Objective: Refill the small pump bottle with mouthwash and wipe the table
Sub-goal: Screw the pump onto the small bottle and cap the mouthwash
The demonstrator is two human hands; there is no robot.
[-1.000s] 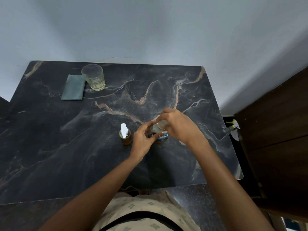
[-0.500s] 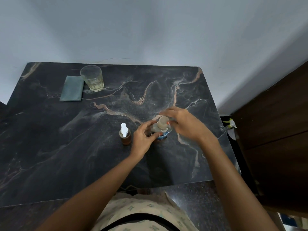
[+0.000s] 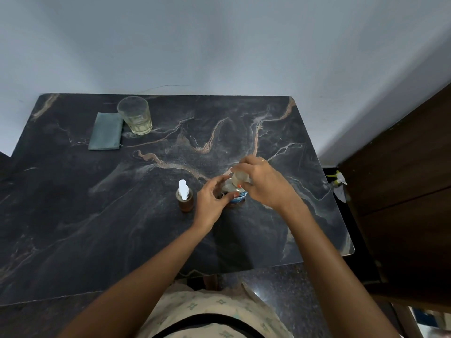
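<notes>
A mouthwash bottle (image 3: 238, 196) with a blue label stands upright near the middle of the dark marble table (image 3: 97, 215). My left hand (image 3: 211, 203) grips its body from the left. My right hand (image 3: 264, 184) holds the bottle's clear cap (image 3: 240, 177) at the top, fingers curled round it. Just left of my left hand stands the small brown pump bottle (image 3: 185, 197) with a white pump head, untouched. A folded grey-green cloth (image 3: 106, 134) lies at the back left of the table.
A drinking glass (image 3: 135, 115) with a little pale liquid stands next to the cloth. A dark wooden cabinet (image 3: 402, 191) stands to the right of the table. A white spray bottle (image 3: 338, 182) lies low between table and cabinet. A wall backs the table.
My right hand has turned on the cap and shifted slightly; the cap now looks tilted above the bottle's neck. My left hand keeps its hold on the bottle.
</notes>
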